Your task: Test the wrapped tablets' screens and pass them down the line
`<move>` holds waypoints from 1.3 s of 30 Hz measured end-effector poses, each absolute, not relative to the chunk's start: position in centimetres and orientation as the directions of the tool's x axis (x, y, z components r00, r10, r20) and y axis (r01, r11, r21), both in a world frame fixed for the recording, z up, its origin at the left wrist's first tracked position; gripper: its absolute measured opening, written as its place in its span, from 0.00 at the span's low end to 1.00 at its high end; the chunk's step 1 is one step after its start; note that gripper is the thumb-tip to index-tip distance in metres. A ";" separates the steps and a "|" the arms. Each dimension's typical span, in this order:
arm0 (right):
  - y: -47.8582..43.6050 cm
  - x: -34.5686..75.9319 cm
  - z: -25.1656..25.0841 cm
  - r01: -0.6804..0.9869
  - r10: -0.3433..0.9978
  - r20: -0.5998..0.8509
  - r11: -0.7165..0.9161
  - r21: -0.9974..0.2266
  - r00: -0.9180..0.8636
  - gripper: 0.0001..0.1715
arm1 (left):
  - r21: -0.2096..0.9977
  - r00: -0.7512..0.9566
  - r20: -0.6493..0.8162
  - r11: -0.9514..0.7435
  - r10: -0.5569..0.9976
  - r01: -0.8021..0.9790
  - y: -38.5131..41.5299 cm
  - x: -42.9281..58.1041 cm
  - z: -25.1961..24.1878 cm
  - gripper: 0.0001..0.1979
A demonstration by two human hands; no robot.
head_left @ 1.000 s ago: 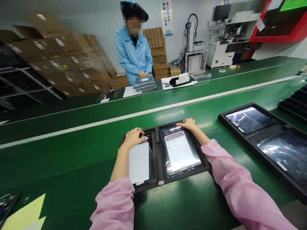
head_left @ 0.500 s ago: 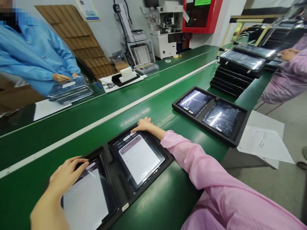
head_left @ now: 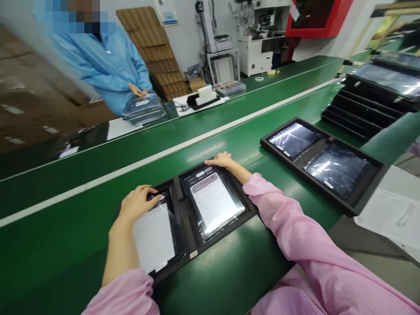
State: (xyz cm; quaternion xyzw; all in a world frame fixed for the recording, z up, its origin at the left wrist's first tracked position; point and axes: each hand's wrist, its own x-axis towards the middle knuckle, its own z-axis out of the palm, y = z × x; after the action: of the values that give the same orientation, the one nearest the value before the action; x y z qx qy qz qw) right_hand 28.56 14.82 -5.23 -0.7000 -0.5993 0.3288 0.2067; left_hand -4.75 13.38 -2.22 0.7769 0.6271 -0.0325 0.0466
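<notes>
A black two-bay foam tray [head_left: 187, 221] lies on the green belt in front of me, with a tablet in each bay. Pale lit screens show on the left tablet [head_left: 156, 240] and the right tablet [head_left: 217, 202]; clear film covers at least the right one. My left hand [head_left: 136, 205] is closed over the far-left edge of the tray, its thumb reaching over the left tablet's top. At the far-right edge, my right hand [head_left: 221, 160] grips the rim with its thumb on top. The fingertips beyond the rim are partly hidden.
To the right sits a second tray [head_left: 300, 164] with two dark-screened tablets. Stacked black trays [head_left: 364, 105] rise behind it. Across the belt [head_left: 108, 197], a person in blue [head_left: 111, 70] handles a stack of bagged items [head_left: 144, 109]. White sheets [head_left: 390, 214] are at the right.
The view has swung left, so the scene sits further right in the picture. Both hands keep their places at the tray's far edge, and more of my left sleeve shows.
</notes>
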 end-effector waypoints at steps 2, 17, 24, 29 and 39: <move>14.7 28.5 -5.0 0.725 0.969 -0.240 -0.208 -0.656 0.061 0.39 | 0.036 0.212 -0.114 -0.209 0.971 0.977 13.5 -5.0 -2.5 0.22; 9.9 31.8 -8.8 0.734 0.991 -0.021 0.081 -0.674 -0.129 0.76 | 0.198 0.255 -0.131 -0.227 0.958 0.954 12.5 -6.6 -3.0 0.21; 7.0 30.5 -8.6 0.735 0.916 0.383 0.178 -0.654 0.119 0.25 | 0.248 0.175 -0.112 -0.143 0.978 0.958 12.5 -5.9 -3.1 0.24; 3.4 29.9 -8.1 0.796 0.785 0.590 0.474 -0.376 -0.189 0.19 | 0.270 0.266 -0.312 -0.183 0.912 0.945 11.8 -7.7 -2.5 0.27; 3.5 30.4 -7.7 0.746 0.732 0.516 0.621 -0.239 -0.445 0.26 | 0.196 0.300 -0.413 -0.238 0.860 0.951 10.6 -5.3 -2.7 0.76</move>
State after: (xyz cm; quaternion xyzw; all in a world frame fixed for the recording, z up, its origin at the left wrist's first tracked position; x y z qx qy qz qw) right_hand 30.37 3.50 -7.75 -0.4351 -0.8498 -0.0117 0.2974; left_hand -5.33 10.58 -2.73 0.7792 0.5811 -0.1099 0.2076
